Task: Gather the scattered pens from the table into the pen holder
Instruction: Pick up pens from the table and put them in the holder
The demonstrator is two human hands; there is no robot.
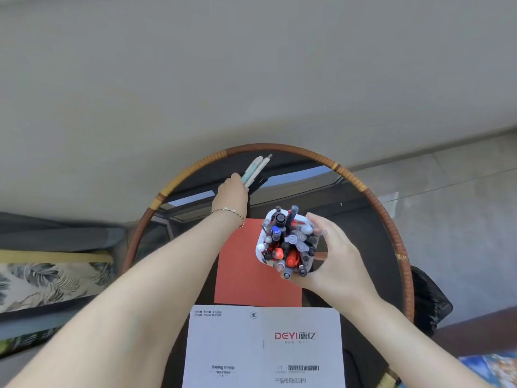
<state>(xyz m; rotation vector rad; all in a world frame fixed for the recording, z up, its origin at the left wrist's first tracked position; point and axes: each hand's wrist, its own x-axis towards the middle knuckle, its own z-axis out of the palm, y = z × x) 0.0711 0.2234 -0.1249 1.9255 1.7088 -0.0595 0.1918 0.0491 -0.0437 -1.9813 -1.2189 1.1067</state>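
Fingers (237, 179) of left hand (232, 191): curled round pens (254, 170) at table (375, 203) far rim. Right hand (335, 256): grips crowded holder (260, 246) near mid-table. Pens best lowered upright, tips together, into a gap, with the holder steadied.

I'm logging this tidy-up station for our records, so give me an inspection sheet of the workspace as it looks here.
Surface: round table, dark glossy top, woven rim.
Job's things: pale pens bunched near the far edge; white pen holder crammed with pens.
Clutter: red sheet; white manual.
Grips: left hand holds the pale pens; right hand holds the pen holder's side.
Cables: nothing seen.
Surroundings: leaf-print cushion at left; tiled floor and black mesh item at right.
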